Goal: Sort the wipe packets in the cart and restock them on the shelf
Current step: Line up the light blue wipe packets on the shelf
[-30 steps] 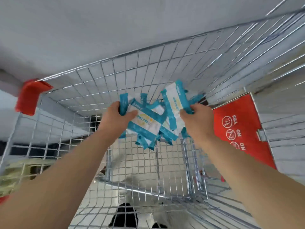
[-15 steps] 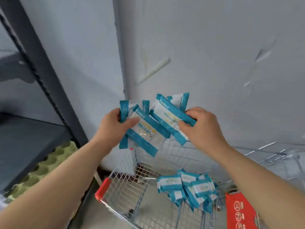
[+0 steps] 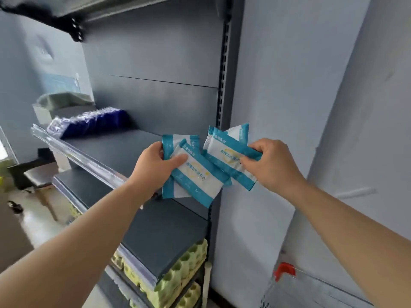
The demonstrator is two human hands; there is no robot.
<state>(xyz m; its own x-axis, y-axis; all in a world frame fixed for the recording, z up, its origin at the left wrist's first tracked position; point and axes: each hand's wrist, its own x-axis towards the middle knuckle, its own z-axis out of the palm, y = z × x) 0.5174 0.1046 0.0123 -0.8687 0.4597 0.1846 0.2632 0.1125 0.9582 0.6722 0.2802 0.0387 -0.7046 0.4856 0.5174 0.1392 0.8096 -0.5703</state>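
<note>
Both my hands hold teal-and-white wipe packets in front of the dark grey shelf [image 3: 115, 150]. My left hand [image 3: 155, 167] grips a pair of overlapping packets [image 3: 195, 176], thumb across their face. My right hand [image 3: 269, 163] pinches another pair of packets [image 3: 226, 152] by their right end. The two bunches overlap in the middle, level with the right end of the shelf board, beside the slotted upright [image 3: 224, 85]. Only a red corner of the cart [image 3: 284, 271] and a bit of its wire rim show at the bottom right.
A row of dark blue packets [image 3: 93, 123] stands at the shelf's far left, with a grey bin [image 3: 60, 105] behind it. A clear strip [image 3: 77, 155] runs along the shelf front. Lower shelves hold green egg trays [image 3: 178, 274]. A pale wall [image 3: 311, 107] is on the right.
My hands lifted the packets out of the cart and up to shelf height. The view swung from the cart basket to the shelving; the cart dropped to the bottom right corner.
</note>
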